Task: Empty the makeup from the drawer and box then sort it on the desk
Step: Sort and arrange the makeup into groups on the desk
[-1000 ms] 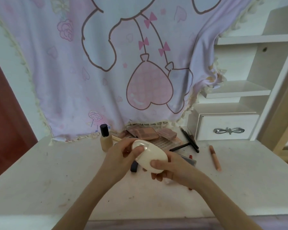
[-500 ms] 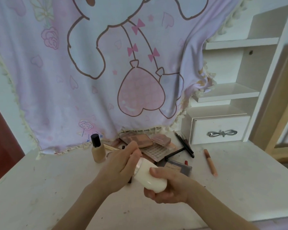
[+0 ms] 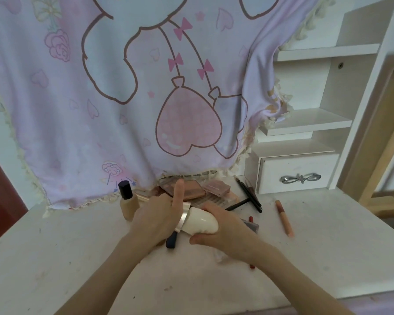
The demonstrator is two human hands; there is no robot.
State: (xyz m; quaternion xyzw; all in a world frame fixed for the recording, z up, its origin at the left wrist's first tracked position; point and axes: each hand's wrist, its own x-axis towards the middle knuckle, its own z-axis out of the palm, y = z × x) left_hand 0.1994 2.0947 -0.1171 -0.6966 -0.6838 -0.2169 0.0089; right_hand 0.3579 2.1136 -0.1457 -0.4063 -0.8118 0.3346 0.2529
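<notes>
White and scuffed, the surface (image 3: pixel 73 258) carries the makeup under a pink cartoon blanket (image 3: pixel 123 98). Over its middle a cream compact (image 3: pixel 200 221) is held edge-on between both hands, likely for a check before sorting: the right hand (image 3: pixel 223 233) wraps its fingers round the rounded end, while the left hand (image 3: pixel 155 217) grips the silver-rimmed side, one finger pointing up. Behind lie pink palettes (image 3: pixel 192 189), a foundation bottle (image 3: pixel 128 201) standing upright, dark pencils (image 3: pixel 248 194) and a peach tube (image 3: pixel 284 218) — loosely grouped near the closed drawer (image 3: pixel 298 173).
</notes>
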